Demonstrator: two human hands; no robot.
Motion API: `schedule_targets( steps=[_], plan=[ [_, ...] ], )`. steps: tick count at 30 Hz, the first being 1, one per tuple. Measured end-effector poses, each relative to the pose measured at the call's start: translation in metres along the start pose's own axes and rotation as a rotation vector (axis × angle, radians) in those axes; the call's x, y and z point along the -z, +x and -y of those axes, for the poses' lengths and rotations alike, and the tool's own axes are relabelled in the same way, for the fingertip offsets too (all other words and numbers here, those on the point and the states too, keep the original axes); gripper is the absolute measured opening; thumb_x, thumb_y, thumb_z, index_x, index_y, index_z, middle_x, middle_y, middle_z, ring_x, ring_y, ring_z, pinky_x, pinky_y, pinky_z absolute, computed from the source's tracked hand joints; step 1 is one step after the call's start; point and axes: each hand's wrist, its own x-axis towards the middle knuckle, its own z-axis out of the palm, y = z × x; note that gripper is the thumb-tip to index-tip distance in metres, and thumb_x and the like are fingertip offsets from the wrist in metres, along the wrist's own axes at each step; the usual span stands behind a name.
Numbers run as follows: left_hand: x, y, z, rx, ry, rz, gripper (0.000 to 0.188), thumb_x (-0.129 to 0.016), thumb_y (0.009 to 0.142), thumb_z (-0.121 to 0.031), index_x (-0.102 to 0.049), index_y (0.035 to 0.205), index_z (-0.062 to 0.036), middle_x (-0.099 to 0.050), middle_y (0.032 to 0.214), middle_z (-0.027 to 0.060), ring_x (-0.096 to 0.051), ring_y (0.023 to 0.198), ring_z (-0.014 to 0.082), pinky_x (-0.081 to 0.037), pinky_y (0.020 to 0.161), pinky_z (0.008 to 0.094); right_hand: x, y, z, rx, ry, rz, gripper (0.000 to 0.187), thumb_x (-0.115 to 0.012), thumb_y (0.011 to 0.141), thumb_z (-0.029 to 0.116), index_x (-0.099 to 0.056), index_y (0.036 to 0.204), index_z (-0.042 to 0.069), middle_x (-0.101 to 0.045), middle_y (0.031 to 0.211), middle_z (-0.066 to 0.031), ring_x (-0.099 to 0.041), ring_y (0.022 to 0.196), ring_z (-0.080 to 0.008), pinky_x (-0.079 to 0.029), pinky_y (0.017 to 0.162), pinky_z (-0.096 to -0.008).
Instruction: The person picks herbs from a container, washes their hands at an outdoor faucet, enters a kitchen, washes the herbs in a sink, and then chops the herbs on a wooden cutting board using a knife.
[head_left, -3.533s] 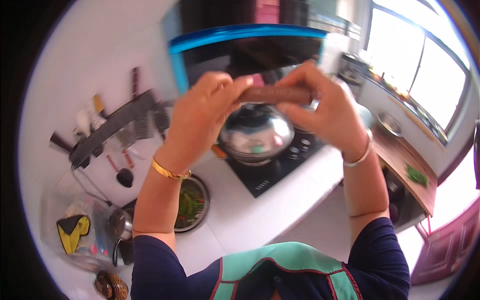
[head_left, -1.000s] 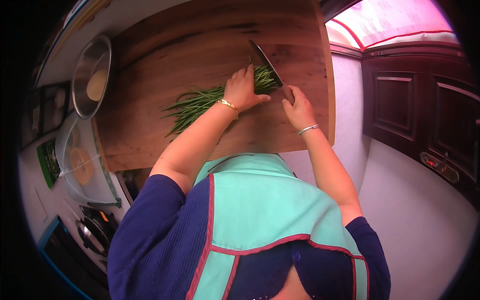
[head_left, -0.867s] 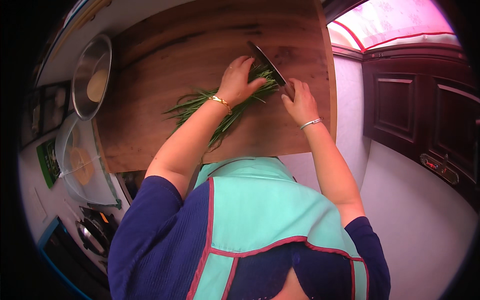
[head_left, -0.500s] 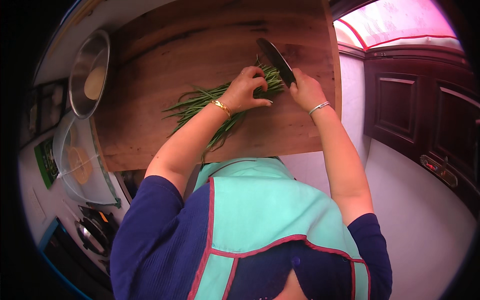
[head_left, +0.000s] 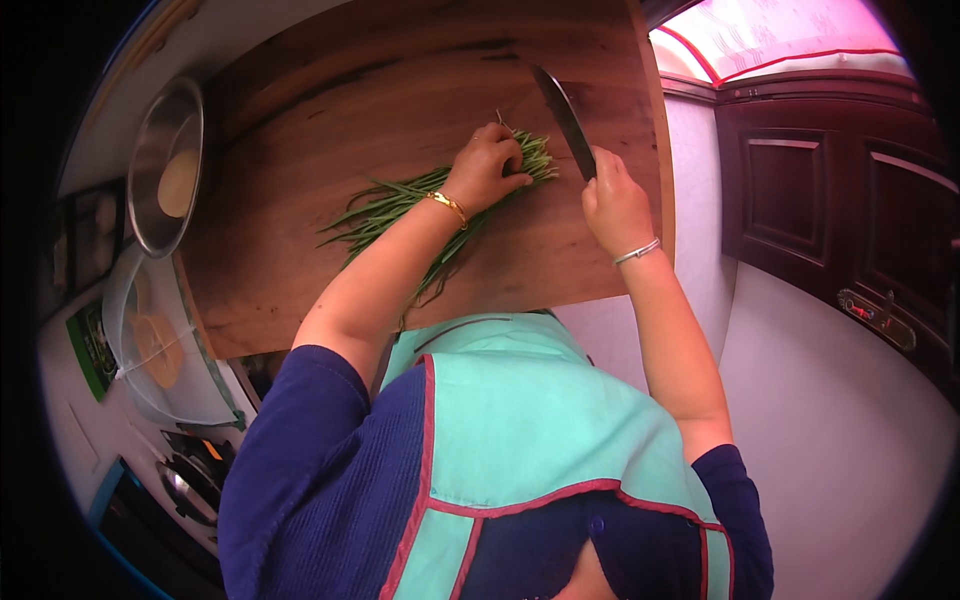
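A bunch of long green chives lies across the wooden tabletop, its cut-looking pale ends pointing right and its loose leaves fanning out to the left. My left hand is curled over the bunch near those ends, gripping it. In my right hand is the handle of a kitchen knife. Its broad dark blade points away from me and stands just right of the chive ends, apart from them. The knife's handle is mostly hidden in my fist.
At the left edge of the tabletop is a metal bowl with a pale round lump, perhaps dough. Below it sits a translucent mesh cover over something tan, beside a green packet. A dark panelled door stands at right.
The knife has moved slightly right, away from the chive ends, and a gap now shows between them. My left hand keeps its hold on the bunch. The whole view has shifted slightly.
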Motion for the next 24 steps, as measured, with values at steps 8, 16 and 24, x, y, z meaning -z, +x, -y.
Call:
schedule_targets(
  steps=[8, 16, 24],
  plan=[
    [0.011, 0.024, 0.017, -0.002, 0.028, -0.231, 0.022, -0.059, 0.081, -0.004, -0.063, 0.1, -0.0117, -0.057, 0.107, 0.0101, -0.054, 0.104, 0.0295, -0.046, 0.085, 0.0371, 0.005, -0.008, -0.017, -0.059, -0.051, 0.009, 0.034, -0.051, 0.08, 0.006, -0.047, 0.114, 0.004, -0.058, 0.105, -0.0179, -0.06, 0.079, -0.0398, -0.05, 0.068, -0.0467],
    [0.046, 0.054, 0.025, -0.291, 0.555, 0.092, 0.016, -0.06, 0.074, -0.016, -0.066, 0.088, -0.0145, -0.059, 0.105, 0.0061, -0.05, 0.107, 0.0294, -0.043, 0.088, 0.0422, 0.008, -0.021, -0.025, -0.077, -0.033, -0.001, 0.033, -0.051, 0.081, 0.006, -0.048, 0.114, 0.005, -0.059, 0.104, -0.0162, -0.06, 0.079, -0.0387, -0.05, 0.068, -0.0463],
    [0.023, 0.041, 0.03, 0.163, 0.344, 0.078, 0.024, -0.063, 0.08, -0.032, -0.066, 0.085, -0.0082, -0.064, 0.087, 0.0113, -0.06, 0.085, 0.0296, -0.048, 0.074, 0.0397, 0.008, -0.028, -0.026, -0.059, -0.031, -0.003, 0.032, -0.052, 0.081, 0.006, -0.049, 0.113, 0.005, -0.058, 0.104, -0.0151, -0.061, 0.078, -0.0377, -0.051, 0.066, -0.0454]
  ],
)
